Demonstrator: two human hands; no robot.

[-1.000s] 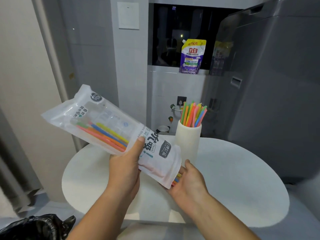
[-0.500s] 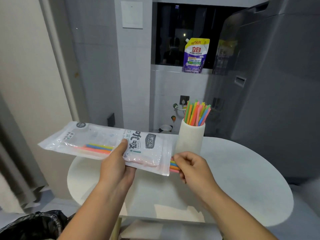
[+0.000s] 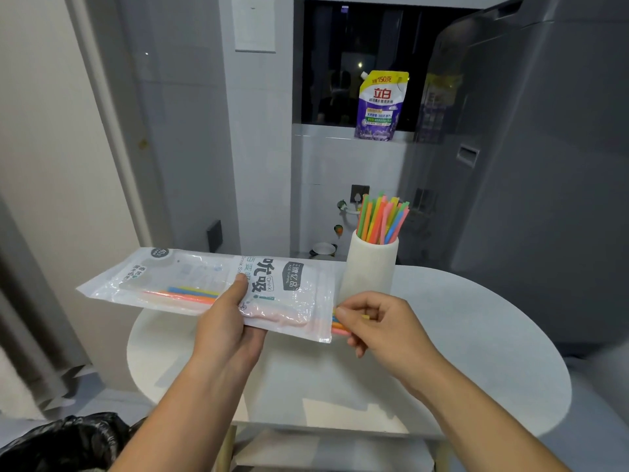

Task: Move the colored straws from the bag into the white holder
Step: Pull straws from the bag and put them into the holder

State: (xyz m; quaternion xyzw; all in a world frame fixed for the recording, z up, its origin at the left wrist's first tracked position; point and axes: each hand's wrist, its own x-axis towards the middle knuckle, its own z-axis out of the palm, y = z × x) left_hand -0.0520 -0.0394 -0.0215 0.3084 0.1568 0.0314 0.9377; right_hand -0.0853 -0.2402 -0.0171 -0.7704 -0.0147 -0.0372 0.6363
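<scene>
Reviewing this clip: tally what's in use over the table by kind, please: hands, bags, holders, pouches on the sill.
Hands: 2, left hand and right hand
Straw bag: 1
White holder: 1
Purple pouch: 1
Total: 5

The left hand (image 3: 227, 330) covered the middle of the straws (image 3: 190, 293) inside the bag (image 3: 204, 284), and the bag's printed end veiled the rest of their run toward the opening. The curled right hand (image 3: 376, 327) hid the ends it pinched, so their number could not be told, and the white holder (image 3: 369, 267) concealed the lower lengths of the straws standing in it. A black bin bag (image 3: 64, 444) was cut off at the lower left corner, and the small print on the purple pouch (image 3: 381, 105) was unreadable.
</scene>
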